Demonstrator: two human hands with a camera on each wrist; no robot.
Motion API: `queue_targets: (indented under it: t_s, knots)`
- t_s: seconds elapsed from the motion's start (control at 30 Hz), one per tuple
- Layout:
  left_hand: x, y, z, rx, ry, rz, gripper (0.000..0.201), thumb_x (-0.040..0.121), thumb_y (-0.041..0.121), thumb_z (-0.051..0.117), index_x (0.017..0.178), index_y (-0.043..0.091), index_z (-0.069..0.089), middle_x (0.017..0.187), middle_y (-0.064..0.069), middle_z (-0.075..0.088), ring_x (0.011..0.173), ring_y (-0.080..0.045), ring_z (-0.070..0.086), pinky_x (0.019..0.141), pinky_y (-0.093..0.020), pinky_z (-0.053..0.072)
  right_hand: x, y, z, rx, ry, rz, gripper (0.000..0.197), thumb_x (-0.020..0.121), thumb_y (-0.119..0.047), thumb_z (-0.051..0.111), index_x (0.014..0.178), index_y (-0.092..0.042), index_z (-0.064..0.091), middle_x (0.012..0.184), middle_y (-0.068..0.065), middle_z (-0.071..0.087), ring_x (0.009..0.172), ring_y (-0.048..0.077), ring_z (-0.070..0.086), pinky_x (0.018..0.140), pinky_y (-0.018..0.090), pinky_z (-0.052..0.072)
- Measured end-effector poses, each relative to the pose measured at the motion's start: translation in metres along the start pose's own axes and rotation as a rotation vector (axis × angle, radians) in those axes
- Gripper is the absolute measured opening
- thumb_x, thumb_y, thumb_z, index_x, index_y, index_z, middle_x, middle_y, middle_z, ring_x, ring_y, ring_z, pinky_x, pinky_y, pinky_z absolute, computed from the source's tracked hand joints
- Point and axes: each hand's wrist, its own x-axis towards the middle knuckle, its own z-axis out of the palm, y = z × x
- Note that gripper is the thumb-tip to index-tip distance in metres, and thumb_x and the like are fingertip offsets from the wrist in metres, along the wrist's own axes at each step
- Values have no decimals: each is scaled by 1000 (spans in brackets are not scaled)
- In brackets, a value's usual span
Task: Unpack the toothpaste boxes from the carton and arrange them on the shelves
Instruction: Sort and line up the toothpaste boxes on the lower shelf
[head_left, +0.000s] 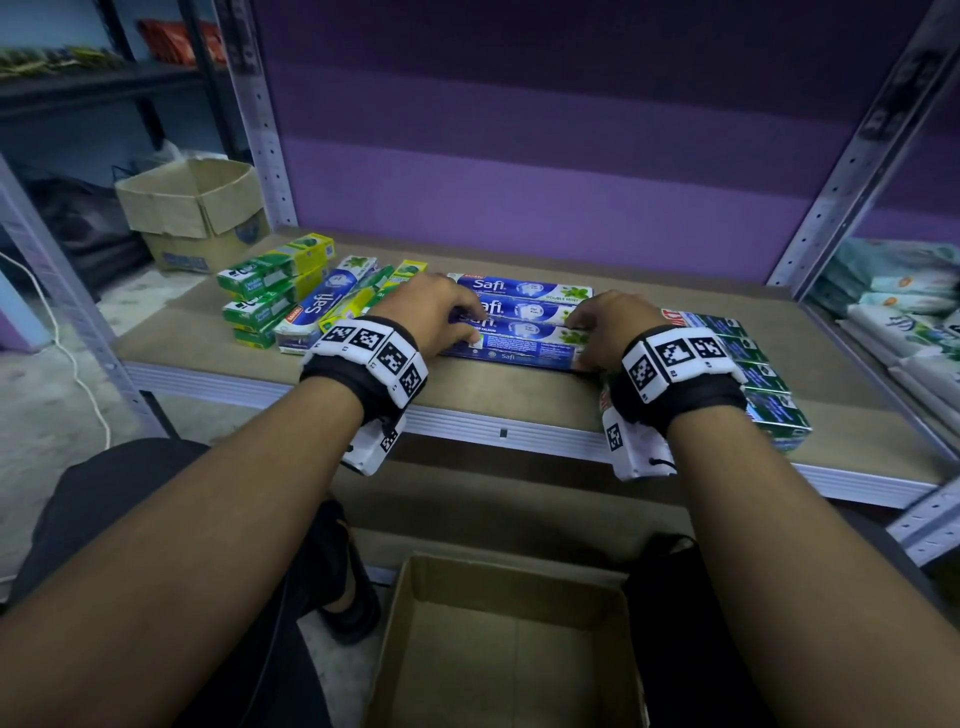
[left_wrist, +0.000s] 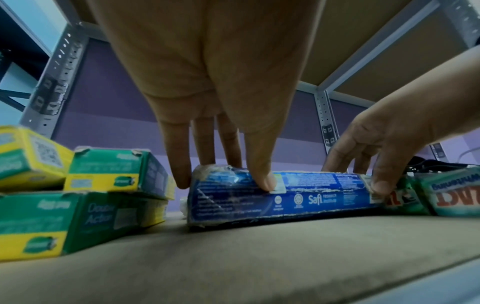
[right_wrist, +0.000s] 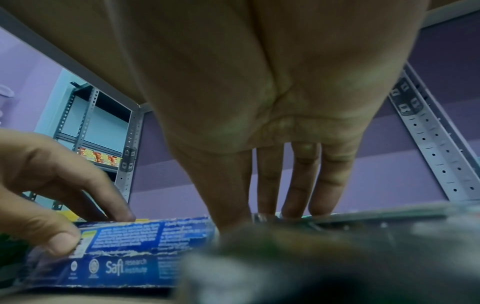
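Note:
Three blue Safi toothpaste boxes lie side by side on the brown shelf (head_left: 519, 400). My left hand (head_left: 475, 325) grips the left end of the front blue box (head_left: 524, 348), thumb on its near face and fingers over the top. My right hand (head_left: 579, 338) grips its right end the same way. The left wrist view shows the left hand (left_wrist: 228, 156) and right hand (left_wrist: 363, 170) on this box (left_wrist: 311, 199). The right wrist view shows the right hand (right_wrist: 259, 205) at the blue box (right_wrist: 155, 253). The open carton (head_left: 509, 649) below looks empty.
Green and yellow boxes (head_left: 270, 291) are stacked at the shelf's left, with a tilted Safi box (head_left: 322, 306) beside them. Green boxes (head_left: 769, 384) lie in a row under my right wrist. A second carton (head_left: 197, 208) stands on the floor at left. Packets (head_left: 893, 312) fill the neighbouring right shelf.

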Motion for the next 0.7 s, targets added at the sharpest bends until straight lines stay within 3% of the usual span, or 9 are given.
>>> queue_targets:
  t_s: [0.1, 0.2, 0.37, 0.47, 0.6, 0.7]
  knots:
    - [-4, -1, -5, 2, 59, 10, 17, 87, 37, 68, 100, 29, 75, 100, 3, 69, 93, -16, 62, 81, -26, 45, -4, -4, 0, 64, 56, -23, 49, 77, -24, 77, 124, -35, 64, 136, 0, 55, 122, 25, 54, 102, 37, 48]
    - [-10, -7, -15, -12, 111, -30, 15, 88, 41, 64, 97, 32, 74, 100, 6, 69, 86, -10, 57, 80, -25, 44, -6, -15, 2, 156, 102, -68, 42, 77, -27, 79, 117, -34, 67, 130, -1, 59, 115, 22, 58, 97, 33, 49]
    - [-27, -24, -35, 3, 136, -102, 20, 89, 38, 64, 104, 28, 73, 112, 2, 70, 103, -20, 63, 93, -35, 49, -8, -48, 6, 241, 123, -187, 39, 79, -26, 78, 116, -30, 67, 132, 1, 59, 117, 22, 57, 96, 31, 47]
    - [-42, -42, -47, -3, 156, -214, 21, 90, 34, 64, 106, 24, 73, 108, 1, 71, 102, -20, 63, 91, -30, 49, -7, -74, 11, 255, 132, -269, 36, 80, -27, 76, 115, -30, 68, 134, 2, 57, 119, 21, 55, 93, 28, 44]
    - [-59, -64, -55, 26, 130, -387, 22, 92, 32, 61, 109, 22, 71, 109, -3, 70, 103, -25, 62, 92, -39, 52, -5, -104, 21, 273, 111, -357, 37, 85, -33, 72, 121, -28, 66, 134, 0, 59, 124, 20, 52, 97, 28, 42]
    - [-67, -77, -56, 66, 71, -459, 27, 93, 33, 60, 115, 21, 68, 114, -6, 69, 108, -27, 61, 95, -41, 50, -2, -121, 29, 257, 95, -381, 40, 85, -37, 72, 123, -28, 64, 130, 2, 60, 122, 22, 54, 99, 31, 44]
